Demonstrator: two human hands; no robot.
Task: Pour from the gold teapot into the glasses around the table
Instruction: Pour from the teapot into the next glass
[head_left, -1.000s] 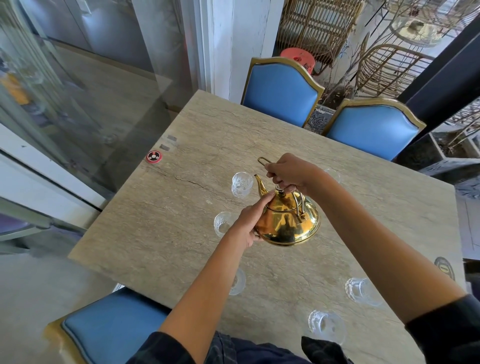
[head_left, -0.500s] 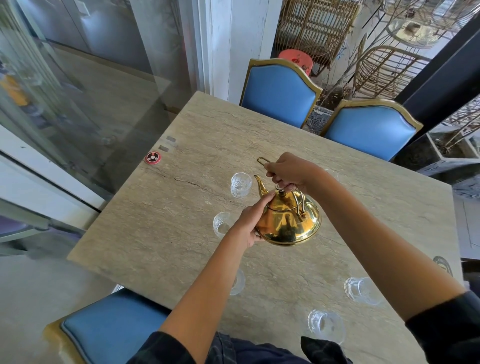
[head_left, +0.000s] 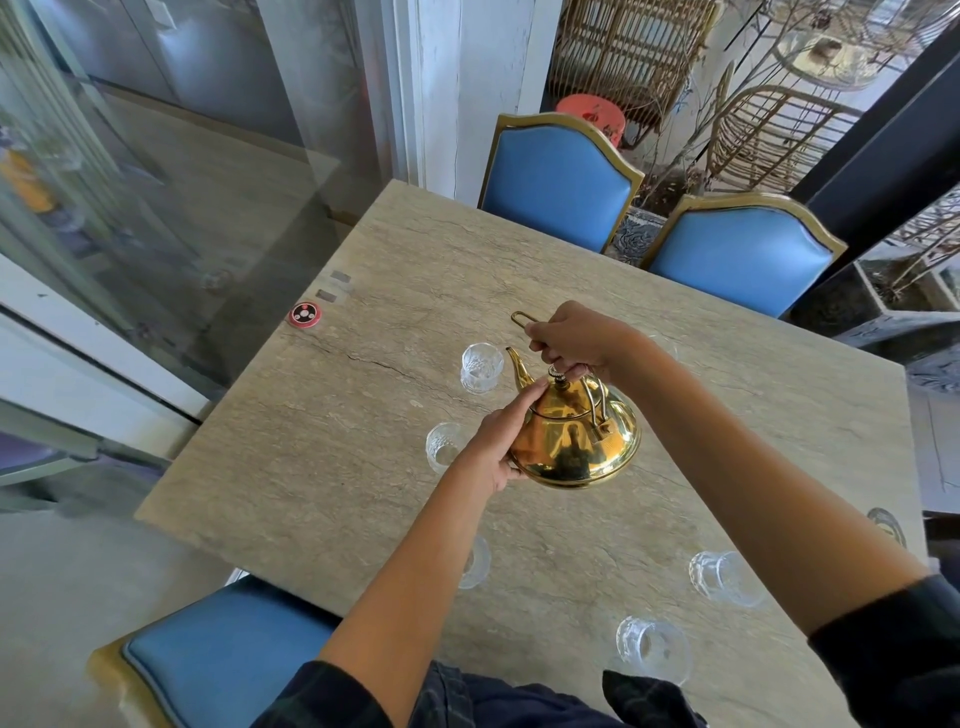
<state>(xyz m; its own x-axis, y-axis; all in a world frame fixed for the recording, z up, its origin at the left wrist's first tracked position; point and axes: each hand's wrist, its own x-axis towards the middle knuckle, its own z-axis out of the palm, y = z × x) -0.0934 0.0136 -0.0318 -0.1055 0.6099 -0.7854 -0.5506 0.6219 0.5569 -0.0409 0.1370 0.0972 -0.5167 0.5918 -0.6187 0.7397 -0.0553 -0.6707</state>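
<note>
Teapot: gold teapot (head_left: 574, 434) held above tabletop (head_left: 337, 415), tilted, spout toward far glass (head_left: 481, 368).
R hand: right hand (head_left: 576, 340) w/ fingers curled round the wire handle on top.
L hand: left hand (head_left: 501, 439) on pot's side; fingers straight, together, fingertip pressing the lid near the knob.
Glasses: one (head_left: 441, 446) just left of L hand; one (head_left: 477, 564) partly hidden by L forearm; two near edge (head_left: 722, 577), (head_left: 652, 647).
Other: blue chairs (head_left: 558, 179); red-black disc (head_left: 305, 315) at left edge.
</note>
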